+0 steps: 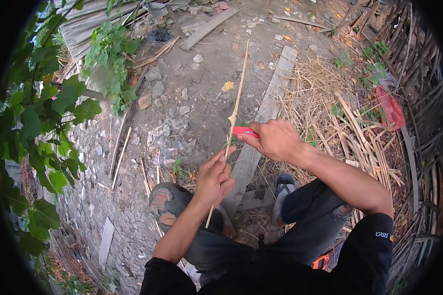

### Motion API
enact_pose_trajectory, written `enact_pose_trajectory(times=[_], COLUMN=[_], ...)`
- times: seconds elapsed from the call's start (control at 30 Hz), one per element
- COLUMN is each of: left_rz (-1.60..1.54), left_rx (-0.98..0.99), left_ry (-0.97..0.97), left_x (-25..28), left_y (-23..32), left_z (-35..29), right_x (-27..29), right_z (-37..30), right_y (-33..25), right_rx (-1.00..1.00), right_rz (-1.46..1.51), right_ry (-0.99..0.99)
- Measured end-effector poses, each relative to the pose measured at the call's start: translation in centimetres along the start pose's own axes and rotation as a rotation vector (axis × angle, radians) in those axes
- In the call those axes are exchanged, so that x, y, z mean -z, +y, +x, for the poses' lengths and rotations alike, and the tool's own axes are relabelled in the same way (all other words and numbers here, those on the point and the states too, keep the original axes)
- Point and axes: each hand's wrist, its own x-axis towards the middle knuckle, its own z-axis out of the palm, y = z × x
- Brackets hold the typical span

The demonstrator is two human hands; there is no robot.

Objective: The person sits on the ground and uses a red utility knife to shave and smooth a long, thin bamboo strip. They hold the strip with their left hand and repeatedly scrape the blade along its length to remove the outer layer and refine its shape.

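Red tool (244,131), likely a cutter, grasped in right hand (277,140); end against or just beside stick (240,86), contact hard to tell, blade not clearly visible. Stick gripped in left hand (214,178), just below the tool, slanting up and away over bare ground (206,83); lower end overlapping left leg (202,255) in view. Pale, rough patch (232,118) on stick just above the tool, apparently a node.

Possible faults (judgement): slip of the tool toward left thumb (231,150), from too hard a push or sudden give in the fibre; snag at the patch, from uneven grain; whip or snap of the long upper end, from thinness and support at one side only; twist in left hand, from a loose hold.

Edges and room: ground open ahead and left of stick. Plank (272,98) just to the right, passing behind right hand in view. Straw (310,91) and pile (364,147) farther right, fence (426,108) beyond. Left leg near below: little room for inward strokes, more for outward ones.
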Motion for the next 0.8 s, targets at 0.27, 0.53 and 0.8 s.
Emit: enact_pose_trajectory(times=[0.27,0.53,0.8], left_rz=[-0.347,-0.734,-0.243], left_rx=[0.13,0.272,0.094], left_ry=[-0.171,-0.499,-0.183], left_x=[0.6,3.3,1.4], left_y=[1.0,0.8,0.6], left_z=[-0.5,-0.8,-0.8], right_x=[-0.5,0.1,1.0], right_z=[0.4,-0.2,-1.1], right_y=[0.4,0.5,-0.3], right_rx=[0.053,0.016,-0.012], right_rz=[-0.038,0.562,0.214], right_ry=[0.109,-0.195,-0.086])
